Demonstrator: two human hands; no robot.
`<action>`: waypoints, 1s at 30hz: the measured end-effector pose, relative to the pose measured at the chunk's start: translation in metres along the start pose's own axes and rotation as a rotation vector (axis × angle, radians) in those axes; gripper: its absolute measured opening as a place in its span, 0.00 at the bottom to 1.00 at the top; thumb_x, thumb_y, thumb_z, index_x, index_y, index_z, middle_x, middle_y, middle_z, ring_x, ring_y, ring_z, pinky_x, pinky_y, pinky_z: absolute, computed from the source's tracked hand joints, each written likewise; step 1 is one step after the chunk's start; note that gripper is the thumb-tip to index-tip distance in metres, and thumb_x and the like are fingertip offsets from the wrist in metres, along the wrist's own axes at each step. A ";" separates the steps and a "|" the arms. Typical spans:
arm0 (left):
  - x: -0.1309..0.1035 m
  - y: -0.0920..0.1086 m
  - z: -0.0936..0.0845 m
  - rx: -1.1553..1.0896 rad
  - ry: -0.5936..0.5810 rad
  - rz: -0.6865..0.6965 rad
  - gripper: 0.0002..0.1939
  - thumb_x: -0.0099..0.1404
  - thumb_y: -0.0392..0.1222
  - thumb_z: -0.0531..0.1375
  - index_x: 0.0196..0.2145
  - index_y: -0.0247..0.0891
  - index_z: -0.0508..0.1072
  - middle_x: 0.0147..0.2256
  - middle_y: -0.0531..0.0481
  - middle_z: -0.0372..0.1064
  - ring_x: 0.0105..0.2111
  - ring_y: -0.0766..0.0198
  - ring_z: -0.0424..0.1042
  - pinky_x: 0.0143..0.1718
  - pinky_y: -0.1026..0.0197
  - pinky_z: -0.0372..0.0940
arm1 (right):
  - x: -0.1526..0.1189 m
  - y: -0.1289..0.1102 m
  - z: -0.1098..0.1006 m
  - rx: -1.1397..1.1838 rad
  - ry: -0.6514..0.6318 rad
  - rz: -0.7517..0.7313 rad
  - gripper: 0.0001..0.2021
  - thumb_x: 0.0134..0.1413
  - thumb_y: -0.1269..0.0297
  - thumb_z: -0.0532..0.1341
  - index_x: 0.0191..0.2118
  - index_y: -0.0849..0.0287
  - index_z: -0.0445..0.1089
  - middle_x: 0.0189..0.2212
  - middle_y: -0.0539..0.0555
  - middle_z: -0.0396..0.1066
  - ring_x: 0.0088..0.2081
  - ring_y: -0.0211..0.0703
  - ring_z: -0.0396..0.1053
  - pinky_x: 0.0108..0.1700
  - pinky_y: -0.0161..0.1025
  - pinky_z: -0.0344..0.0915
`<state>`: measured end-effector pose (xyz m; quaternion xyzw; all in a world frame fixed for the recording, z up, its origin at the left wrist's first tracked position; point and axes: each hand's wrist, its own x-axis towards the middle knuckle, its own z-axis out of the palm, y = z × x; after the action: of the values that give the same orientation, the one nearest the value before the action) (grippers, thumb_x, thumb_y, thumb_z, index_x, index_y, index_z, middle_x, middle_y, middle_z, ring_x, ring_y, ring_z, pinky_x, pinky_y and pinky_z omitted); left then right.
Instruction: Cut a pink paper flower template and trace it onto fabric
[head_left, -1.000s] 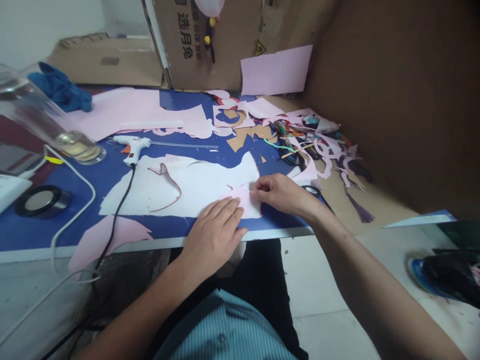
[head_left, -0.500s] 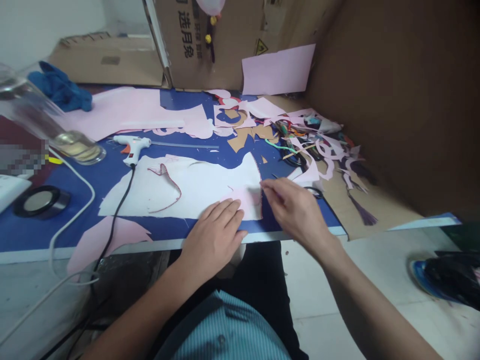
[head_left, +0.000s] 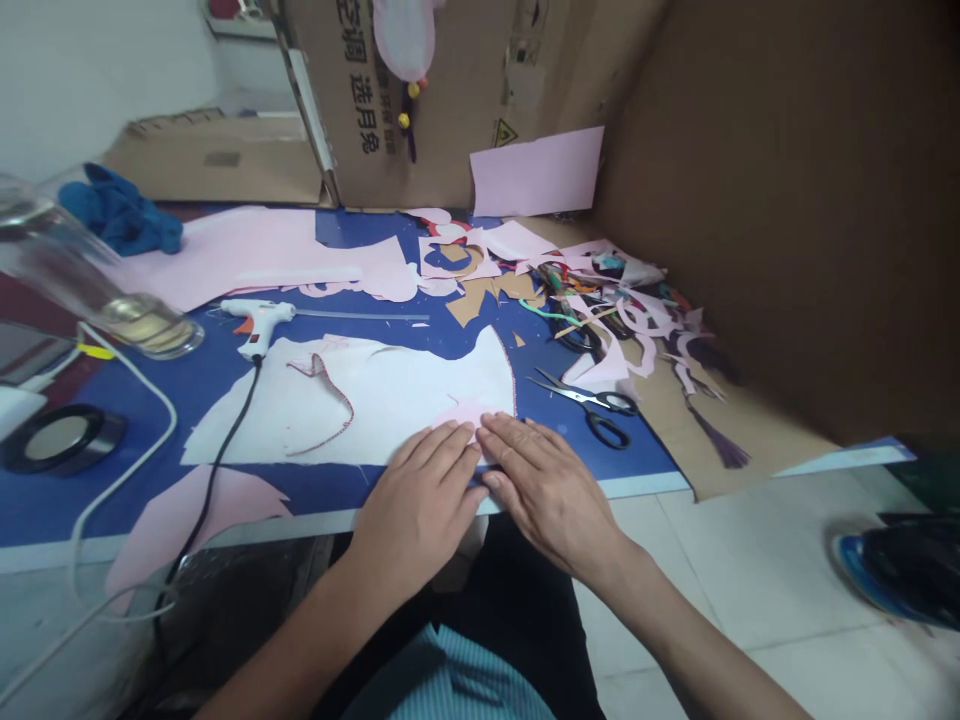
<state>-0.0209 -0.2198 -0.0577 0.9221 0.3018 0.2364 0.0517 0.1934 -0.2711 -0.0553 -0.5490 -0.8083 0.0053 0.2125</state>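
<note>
My left hand [head_left: 424,490] lies flat, fingers stretched out, on a small pale pink piece [head_left: 459,410] at the near right of a white cloth [head_left: 390,385]. Beside it my right hand [head_left: 544,480] rests flat too, its fingertips touching those of the left and covering part of the pink piece. Red stitching runs along the cloth's right edge, and a loose red-stitched strip [head_left: 341,395] curls on its left half. Black-handled scissors [head_left: 592,400] lie partly open to the right of the cloth.
A white glue gun [head_left: 262,318] with a black cord stands behind the cloth. Tape [head_left: 64,438] and a clear glass jar [head_left: 154,320] are at left. Pink scraps [head_left: 517,240] heap up at the back right, before a tall cardboard wall [head_left: 787,200]. A pink sheet [head_left: 210,510] overhangs the front edge.
My right hand has left the cloth's right edge, moved left and flattened beside my left hand. The scissors it partly hid now show. The whole view has shifted slightly.
</note>
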 end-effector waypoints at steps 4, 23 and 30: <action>0.000 0.000 -0.001 0.001 -0.001 0.000 0.20 0.83 0.43 0.54 0.63 0.32 0.76 0.65 0.36 0.76 0.66 0.46 0.74 0.70 0.39 0.67 | -0.001 0.000 0.003 -0.033 0.020 -0.019 0.23 0.81 0.61 0.54 0.73 0.60 0.70 0.72 0.62 0.69 0.73 0.56 0.69 0.72 0.60 0.68; -0.003 -0.003 0.005 0.003 0.012 0.018 0.22 0.82 0.44 0.56 0.65 0.29 0.76 0.66 0.35 0.74 0.68 0.44 0.73 0.71 0.39 0.65 | -0.001 0.001 0.007 -0.121 0.014 -0.024 0.23 0.81 0.63 0.54 0.73 0.56 0.70 0.72 0.60 0.70 0.72 0.53 0.70 0.72 0.58 0.66; -0.004 -0.003 0.005 -0.008 0.021 0.007 0.21 0.81 0.44 0.59 0.63 0.30 0.76 0.65 0.36 0.75 0.68 0.45 0.73 0.73 0.42 0.63 | -0.003 0.006 -0.001 -0.195 0.004 -0.017 0.23 0.83 0.61 0.51 0.71 0.59 0.72 0.71 0.62 0.71 0.71 0.55 0.71 0.71 0.59 0.67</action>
<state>-0.0233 -0.2194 -0.0646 0.9204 0.2980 0.2477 0.0513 0.2002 -0.2715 -0.0568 -0.5601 -0.8093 -0.0763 0.1599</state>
